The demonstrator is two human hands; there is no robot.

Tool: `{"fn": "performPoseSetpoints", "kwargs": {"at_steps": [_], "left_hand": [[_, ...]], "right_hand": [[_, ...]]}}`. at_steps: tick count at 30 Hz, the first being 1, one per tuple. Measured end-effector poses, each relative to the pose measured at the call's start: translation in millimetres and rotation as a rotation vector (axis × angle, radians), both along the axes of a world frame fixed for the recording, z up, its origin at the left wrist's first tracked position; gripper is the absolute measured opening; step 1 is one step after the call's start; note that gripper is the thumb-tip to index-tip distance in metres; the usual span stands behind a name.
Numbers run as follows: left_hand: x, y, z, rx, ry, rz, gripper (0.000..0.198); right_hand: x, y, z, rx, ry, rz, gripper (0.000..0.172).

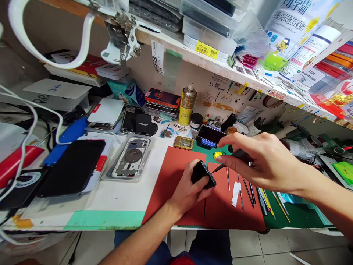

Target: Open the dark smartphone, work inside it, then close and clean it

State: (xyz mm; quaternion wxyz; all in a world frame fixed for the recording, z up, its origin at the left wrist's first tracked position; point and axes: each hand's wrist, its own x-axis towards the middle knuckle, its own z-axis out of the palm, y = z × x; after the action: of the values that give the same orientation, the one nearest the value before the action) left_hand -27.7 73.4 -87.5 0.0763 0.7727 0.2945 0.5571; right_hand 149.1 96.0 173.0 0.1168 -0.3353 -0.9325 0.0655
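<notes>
Over the red mat (162, 184), my left hand (187, 189) is wrapped round a dark smartphone (200, 173), held tilted with an edge facing right. My right hand (253, 160) grips a dark screwdriver (238, 154) between thumb and fingers. The screwdriver's thin tip points down and left, at the phone's edge; whether it touches a screw is too small to tell. Beyond the hands stands another phone (211, 134) on a blue holder, with a small yellow round item (217, 155) near it.
Tweezers and thin tools lie right of my hands, beside a white scrap (236, 194). An opened phone housing (132, 158) and a black screen (73, 167) lie left. A spray can (187, 105) stands at the back, under a loaded shelf (171, 51).
</notes>
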Motion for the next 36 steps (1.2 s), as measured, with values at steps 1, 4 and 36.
{"fn": "performPoseSetpoints", "kwargs": {"at_steps": [1,4,36], "left_hand": [[-0.2,-0.1,0.5,-0.007,0.004,0.001,0.034],[-0.7,-0.4,2.1,-0.018,0.011,0.006,0.031],[-1.2,-0.5,4.7,-0.028,0.005,0.008,0.035]], "right_hand": [[0.1,0.0,0.3,-0.005,-0.007,0.004,0.018],[-0.2,0.0,0.9,-0.004,-0.009,0.022,0.018],[-0.9,-1.9,-1.7,-0.005,0.027,0.033,0.017]]}}
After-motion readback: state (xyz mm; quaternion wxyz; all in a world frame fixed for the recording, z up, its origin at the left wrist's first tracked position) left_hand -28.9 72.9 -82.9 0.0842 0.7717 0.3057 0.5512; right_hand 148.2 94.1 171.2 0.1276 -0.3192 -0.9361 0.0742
